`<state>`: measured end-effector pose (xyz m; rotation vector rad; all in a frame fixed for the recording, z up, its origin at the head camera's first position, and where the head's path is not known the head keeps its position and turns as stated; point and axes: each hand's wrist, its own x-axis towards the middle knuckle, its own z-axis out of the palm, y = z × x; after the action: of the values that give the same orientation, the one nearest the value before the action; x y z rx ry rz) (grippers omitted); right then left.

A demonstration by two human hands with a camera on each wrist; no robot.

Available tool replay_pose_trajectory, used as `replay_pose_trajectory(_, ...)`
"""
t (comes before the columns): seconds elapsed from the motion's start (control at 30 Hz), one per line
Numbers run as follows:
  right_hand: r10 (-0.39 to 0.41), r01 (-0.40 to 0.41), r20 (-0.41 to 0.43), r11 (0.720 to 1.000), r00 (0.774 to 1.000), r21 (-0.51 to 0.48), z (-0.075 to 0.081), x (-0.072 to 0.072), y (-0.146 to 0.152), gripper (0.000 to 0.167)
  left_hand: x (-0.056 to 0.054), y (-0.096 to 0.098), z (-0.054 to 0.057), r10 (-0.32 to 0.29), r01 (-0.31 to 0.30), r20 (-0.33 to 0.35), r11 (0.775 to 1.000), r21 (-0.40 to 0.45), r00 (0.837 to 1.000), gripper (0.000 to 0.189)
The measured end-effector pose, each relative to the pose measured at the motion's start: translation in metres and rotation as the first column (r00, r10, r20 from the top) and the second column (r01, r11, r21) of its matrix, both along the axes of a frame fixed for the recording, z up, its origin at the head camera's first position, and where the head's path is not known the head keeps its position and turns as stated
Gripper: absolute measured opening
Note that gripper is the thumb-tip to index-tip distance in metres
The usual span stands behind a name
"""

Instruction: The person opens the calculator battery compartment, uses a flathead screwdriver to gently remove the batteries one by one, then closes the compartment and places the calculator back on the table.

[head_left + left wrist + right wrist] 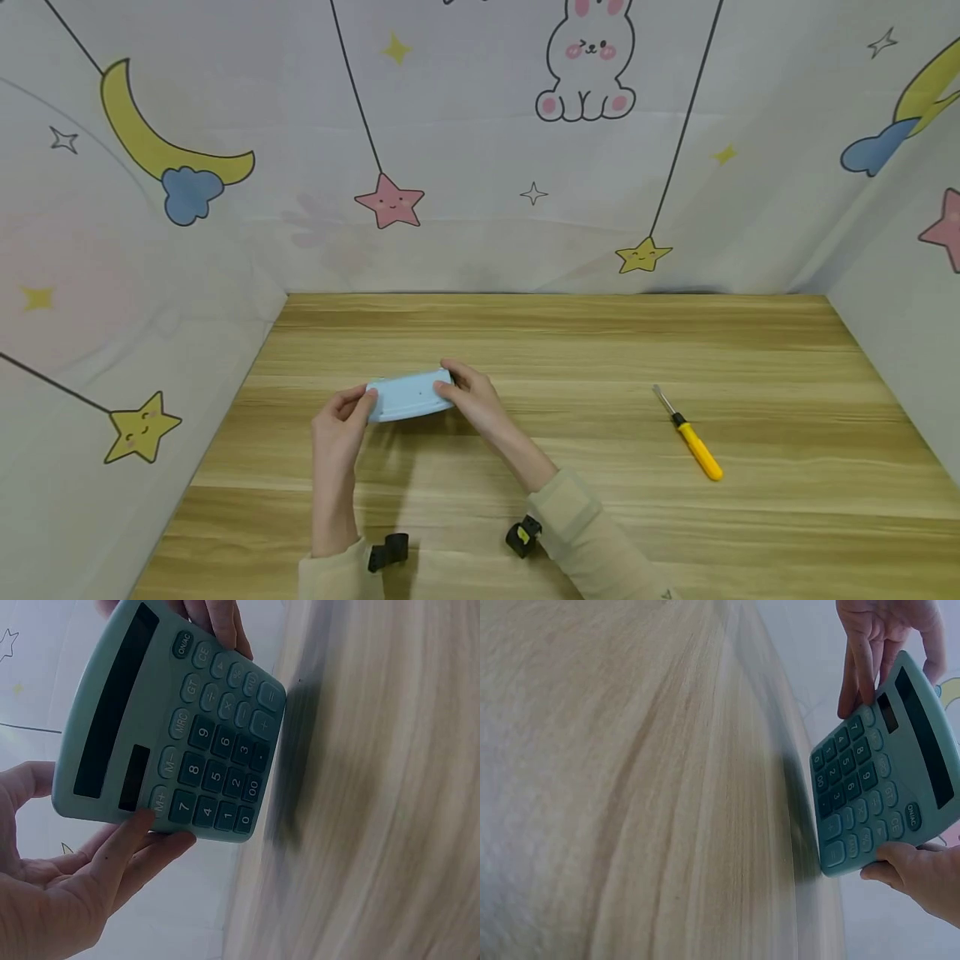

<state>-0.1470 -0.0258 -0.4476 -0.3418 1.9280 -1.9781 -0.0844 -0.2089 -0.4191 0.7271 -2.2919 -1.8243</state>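
Both hands hold a light blue calculator (408, 395) tilted above the table, its plain back toward the head camera. My left hand (341, 423) pinches the left end, and my right hand (480, 407) grips the right end with the thumb on the back. Number keys, a dark display and a small solar strip show on the calculator's front (169, 727) in the left wrist view. There, the left fingertips (142, 821) lie along its side by the M+ key. From the right wrist view, the right hand (922, 877) holds the edge near the ON/AC key.
To the right, a screwdriver (697, 446) with a yellow handle lies on the wooden table (600, 350). Black wrist camera mounts (523, 536) sit by the sleeves. Behind and at the sides hangs white cloth (480, 150) printed with stars, moons and a rabbit.
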Motion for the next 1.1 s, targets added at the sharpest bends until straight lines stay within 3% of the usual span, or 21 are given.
replay_pose_trajectory(0.6, -0.002, 0.005, -0.026, 0.996, 1.000, 0.092, -0.0064, 0.0016, -0.0030, 0.054, 0.0002, -0.0028, -0.0047, -0.002, 0.002, 0.004, 0.999, 0.043, 1.000, 0.038)
replay_pose_trajectory(1.1, -0.006, 0.012, -0.036, 0.989, 0.999, 0.148, -0.0089, 0.0022, -0.0027, 0.049, -0.0024, -0.0039, -0.0085, -0.022, 0.020, 0.056, 0.999, 0.036, 0.998, 0.036)
